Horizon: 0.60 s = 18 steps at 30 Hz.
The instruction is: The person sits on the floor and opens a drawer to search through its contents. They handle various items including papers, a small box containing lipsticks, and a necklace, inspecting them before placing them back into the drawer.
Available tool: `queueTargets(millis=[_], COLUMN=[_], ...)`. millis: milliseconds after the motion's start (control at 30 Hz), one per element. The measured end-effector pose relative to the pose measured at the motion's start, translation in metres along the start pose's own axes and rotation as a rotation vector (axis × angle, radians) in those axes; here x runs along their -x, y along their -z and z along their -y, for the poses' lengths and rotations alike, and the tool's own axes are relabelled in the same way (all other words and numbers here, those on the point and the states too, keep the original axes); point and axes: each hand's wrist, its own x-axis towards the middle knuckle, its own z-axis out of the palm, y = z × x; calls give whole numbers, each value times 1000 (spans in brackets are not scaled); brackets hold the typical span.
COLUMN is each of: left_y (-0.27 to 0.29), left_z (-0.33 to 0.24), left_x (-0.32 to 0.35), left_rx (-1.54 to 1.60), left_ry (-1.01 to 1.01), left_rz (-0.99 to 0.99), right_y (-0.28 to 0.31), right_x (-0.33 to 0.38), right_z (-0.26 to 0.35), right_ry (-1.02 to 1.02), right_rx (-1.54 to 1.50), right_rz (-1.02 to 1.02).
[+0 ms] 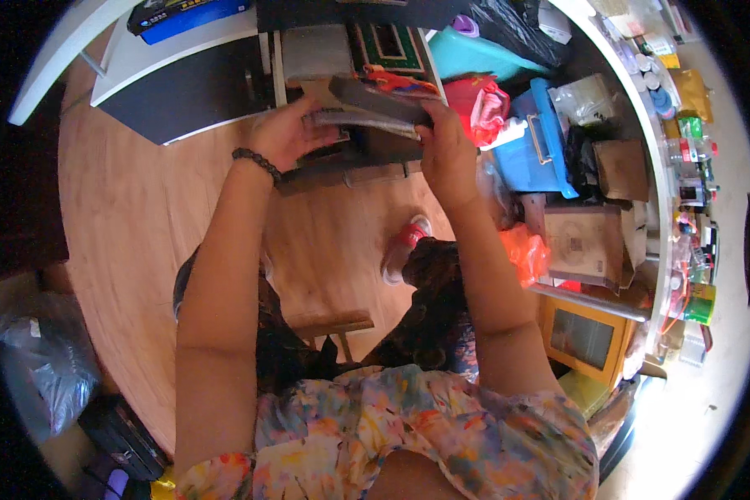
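The book (pixel 379 101) could be slipping into the drawer (pixel 308 173) if support is turning uneven: the right hand (pixel 450 154) is gripping it; whether the left hand (pixel 288 135) is, I can't tell.

No wording or number can be made out clearly; at eleven o'clock, the blue-and-black box (pixel 187 21) carries small pale printing on its dark side, too small to tell; at three o'clock, the brown cardboard carton (pixel 577 237) bears a darker, roughly square printed mark on its broad face, blurred; between two and three o'clock, on the shelf edge, a clear bottle with a red label (pixel 686 151) shows print too small to tell; just past three o'clock, the green packet (pixel 700 304) has pale markings, likewise blurred.
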Motion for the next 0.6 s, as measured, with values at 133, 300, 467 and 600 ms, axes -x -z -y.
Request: queueTargets(millis=[133, 300, 467, 600], left_y=[1, -11, -36, -31], left_z=[6, -4, -10, -10], left_x=[7, 39, 57, 50], left_rx=[19, 36, 214, 182], left_ry=[-13, -6, -206, -264], left_rz=[-52, -231, 37, 41], right_y=[-11, -18, -31, -28], right_x=[0, 4, 9, 6], right_z=[7, 11, 14, 31], right_ry=[85, 150, 174, -187], right_rx=[-48, -106, -159, -784], right_rz=[-29, -12, 11, -85])
